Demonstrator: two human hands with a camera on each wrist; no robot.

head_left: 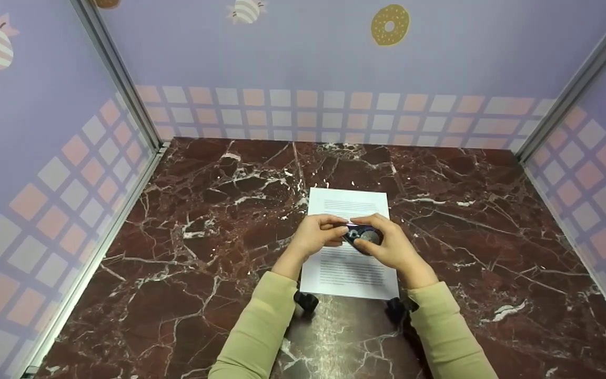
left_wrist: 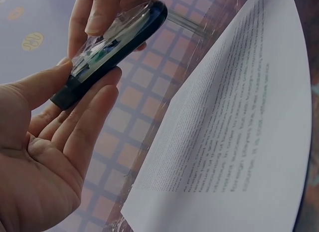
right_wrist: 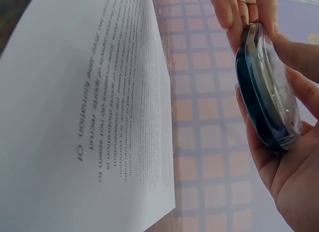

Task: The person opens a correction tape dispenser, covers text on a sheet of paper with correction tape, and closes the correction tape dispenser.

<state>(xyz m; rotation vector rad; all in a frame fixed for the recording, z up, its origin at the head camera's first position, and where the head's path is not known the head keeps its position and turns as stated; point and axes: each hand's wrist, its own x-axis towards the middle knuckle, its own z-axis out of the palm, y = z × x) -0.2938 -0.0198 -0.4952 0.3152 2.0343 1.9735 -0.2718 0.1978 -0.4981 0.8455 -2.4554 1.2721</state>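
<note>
Both hands hold a correction tape (head_left: 369, 239) above a printed sheet of paper (head_left: 355, 273). It has a dark, rounded body with a clear cover and wheels showing inside. My left hand (head_left: 313, 235) pinches its narrow dark end between thumb and fingers. Around the wide end, the thumb and fingers of my right hand (head_left: 395, 247) are curled. In the left wrist view the correction tape (left_wrist: 114, 55) is tilted, its narrow end towards the left palm. The right wrist view shows its clear side (right_wrist: 271, 87) facing the right thumb. The tip is partly hidden by fingers.
The sheet lies on a dark red marble table (head_left: 219, 210) with white veins. Purple panels with checkered bands, such as the back wall (head_left: 308, 58), enclose the table at the back and both sides. Black straps (head_left: 306, 301) sit at the wrists, near the paper's front corners.
</note>
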